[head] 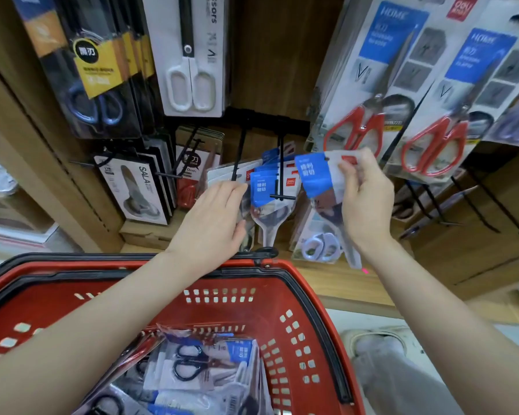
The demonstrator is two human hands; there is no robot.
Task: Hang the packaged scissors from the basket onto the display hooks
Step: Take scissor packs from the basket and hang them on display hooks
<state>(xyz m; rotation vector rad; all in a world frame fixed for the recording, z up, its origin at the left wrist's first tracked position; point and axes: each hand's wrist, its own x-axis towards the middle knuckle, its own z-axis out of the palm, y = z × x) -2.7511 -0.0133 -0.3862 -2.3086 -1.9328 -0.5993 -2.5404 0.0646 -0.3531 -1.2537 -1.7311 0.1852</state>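
Blue-topped scissors pack (pixel 315 175) near-upright in right hand (pixel 366 199)

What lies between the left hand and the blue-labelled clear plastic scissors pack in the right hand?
Head view: between left hand and the held scissors pack hangs a black wire display hook loaded with matching blue-labelled packs.

One camera on the person's head looks forward and down, close to the hooks (pixel 280 172) and basket (pixel 321 310).
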